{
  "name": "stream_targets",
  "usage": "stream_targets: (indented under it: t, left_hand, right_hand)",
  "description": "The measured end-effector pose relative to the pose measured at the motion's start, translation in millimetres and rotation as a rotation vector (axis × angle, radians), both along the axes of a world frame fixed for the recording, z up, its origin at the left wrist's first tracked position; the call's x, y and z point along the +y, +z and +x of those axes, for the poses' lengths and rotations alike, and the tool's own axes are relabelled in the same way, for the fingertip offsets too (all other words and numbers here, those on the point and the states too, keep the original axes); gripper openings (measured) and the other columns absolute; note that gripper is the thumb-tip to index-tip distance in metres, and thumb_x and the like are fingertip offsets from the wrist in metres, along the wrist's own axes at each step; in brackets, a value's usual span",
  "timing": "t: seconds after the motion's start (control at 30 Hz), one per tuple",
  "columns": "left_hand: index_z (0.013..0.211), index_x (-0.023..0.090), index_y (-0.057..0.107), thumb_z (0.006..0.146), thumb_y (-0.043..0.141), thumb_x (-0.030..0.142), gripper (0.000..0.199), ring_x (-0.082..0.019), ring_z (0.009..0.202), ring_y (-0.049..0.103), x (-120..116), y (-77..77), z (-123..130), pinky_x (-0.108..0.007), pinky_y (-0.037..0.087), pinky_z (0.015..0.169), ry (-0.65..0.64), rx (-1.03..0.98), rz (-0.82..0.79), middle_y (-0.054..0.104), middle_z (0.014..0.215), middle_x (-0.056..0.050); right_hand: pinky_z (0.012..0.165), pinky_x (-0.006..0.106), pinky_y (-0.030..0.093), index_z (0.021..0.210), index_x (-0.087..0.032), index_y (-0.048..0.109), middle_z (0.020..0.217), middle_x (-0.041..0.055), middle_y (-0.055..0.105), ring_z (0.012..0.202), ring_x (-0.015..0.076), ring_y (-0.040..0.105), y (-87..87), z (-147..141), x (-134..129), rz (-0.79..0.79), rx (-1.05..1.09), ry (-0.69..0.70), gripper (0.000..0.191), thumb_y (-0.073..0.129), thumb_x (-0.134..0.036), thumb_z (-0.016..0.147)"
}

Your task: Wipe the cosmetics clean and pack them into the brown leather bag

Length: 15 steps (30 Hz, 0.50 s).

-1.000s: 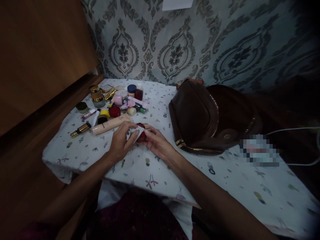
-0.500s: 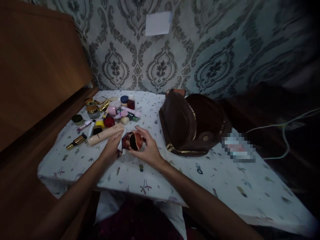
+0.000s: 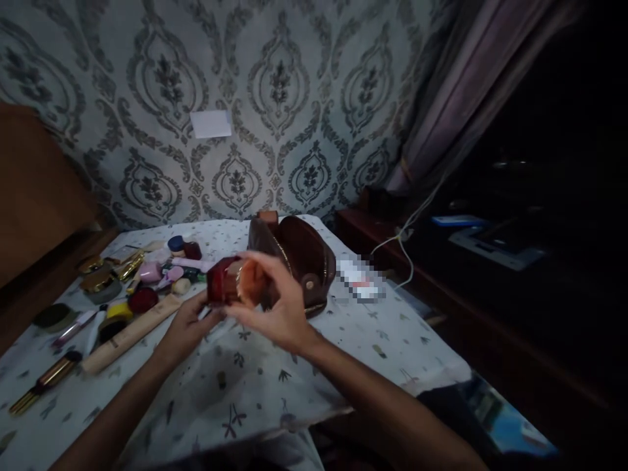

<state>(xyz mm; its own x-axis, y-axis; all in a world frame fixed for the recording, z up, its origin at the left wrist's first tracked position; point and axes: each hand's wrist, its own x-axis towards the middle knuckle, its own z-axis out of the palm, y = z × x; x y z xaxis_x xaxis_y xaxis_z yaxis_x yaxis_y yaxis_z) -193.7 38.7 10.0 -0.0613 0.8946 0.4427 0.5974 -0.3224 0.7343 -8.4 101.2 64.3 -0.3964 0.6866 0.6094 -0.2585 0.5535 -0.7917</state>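
A dark red glass bottle with a shiny copper-coloured cap is held up above the table, tilted on its side. My right hand is wrapped round its cap end, thumb below and fingers above. Against the bottle's lower left side rests my left hand, its fingers pressed close together under the base. Behind the bottle stands a brown leather bag with gold zips. To the left of my left hand lies a long beige tube.
Several jars, small bottles and tubes, among them a red jar and a gold-and-black tube, lie on the patterned tablecloth. A blurred-out item and a pale cable are right of the bag. A wooden cabinet stands left.
The view has turned to the right. Both hands have raised the red bottle off the tabletop, and it now appears larger and in front of the bag.
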Motion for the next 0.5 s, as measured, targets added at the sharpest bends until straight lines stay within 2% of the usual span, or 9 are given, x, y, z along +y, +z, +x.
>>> stream_targets:
  t: [0.07,0.13,0.23,0.3,0.37,0.43,0.5]
  left_hand:
    - [0.105,0.022,0.069,0.092,0.056,0.037,0.025,-0.02,0.08,0.068,12.9,21.6,16.1,-0.03,0.055,0.072,-0.022,0.119,0.016,0.074,0.092,-0.004]
    - [0.122,0.025,0.064,0.095,0.053,0.035,0.032,-0.018,0.08,0.068,25.7,39.0,36.1,-0.028,0.053,0.074,-0.075,0.305,0.02,0.074,0.101,-0.004]
    - [0.142,0.031,0.05,0.098,0.048,0.034,0.044,-0.017,0.072,0.069,43.4,53.5,66.3,-0.025,0.05,0.064,-0.105,0.624,0.007,0.075,0.099,-0.002]
    - [0.147,0.031,0.044,0.097,0.051,0.033,0.05,-0.02,0.071,0.07,52.5,55.6,81.0,-0.025,0.047,0.059,-0.055,0.826,-0.018,0.075,0.095,-0.002]
    - [0.146,0.028,0.045,0.097,0.051,0.032,0.049,-0.022,0.074,0.072,58.3,52.9,88.5,-0.026,0.047,0.057,0.006,0.955,-0.042,0.075,0.096,-0.004]
    - [0.142,0.025,0.048,0.098,0.049,0.03,0.044,-0.023,0.077,0.073,60.5,46.9,89.5,-0.027,0.048,0.057,0.039,0.993,-0.034,0.075,0.1,-0.006]
    - [0.14,0.023,0.049,0.099,0.047,0.029,0.042,-0.022,0.08,0.073,60.4,39.3,87.5,-0.027,0.049,0.058,0.056,0.985,0.012,0.075,0.104,-0.006]
  right_hand:
    - [0.102,0.037,0.046,0.121,-0.027,0.058,0.116,0.0042,0.065,0.11,0.0222,0.061,21.2,16.6,17.6,-0.083,0.095,-0.04,0.058,0.083,-0.033,0.069]
    - [0.096,0.034,0.048,0.114,-0.026,0.058,0.106,0.0016,0.065,0.1,0.0189,0.062,37.7,27.8,41.9,-0.144,0.147,-0.081,0.051,0.081,-0.032,0.07]
    - [0.083,0.027,0.049,0.09,-0.023,0.056,0.089,-0.0024,0.061,0.084,0.0135,0.059,50.4,34.3,83.5,-0.174,0.155,-0.14,0.033,0.079,-0.033,0.068]
    - [0.069,0.023,0.046,0.078,-0.021,0.05,0.076,-0.0053,0.055,0.073,0.0107,0.054,49.8,33.0,109.4,-0.256,0.093,-0.119,0.032,0.077,-0.035,0.068]
    - [0.06,0.021,0.04,0.07,-0.021,0.043,0.066,-0.0075,0.048,0.064,0.0091,0.049,42.9,28.6,131.2,-0.362,-0.024,-0.119,0.035,0.076,-0.031,0.067]
    - [0.058,0.022,0.04,0.068,-0.021,0.042,0.061,-0.0077,0.047,0.062,0.0098,0.049,32.8,22.1,148.8,-0.43,-0.205,-0.186,0.032,0.074,-0.024,0.067]
    - [0.063,0.024,0.043,0.066,-0.021,0.046,0.061,-0.0058,0.05,0.068,0.0136,0.055,22.7,14.2,163.3,-0.448,-0.426,-0.282,0.031,0.078,-0.02,0.065]
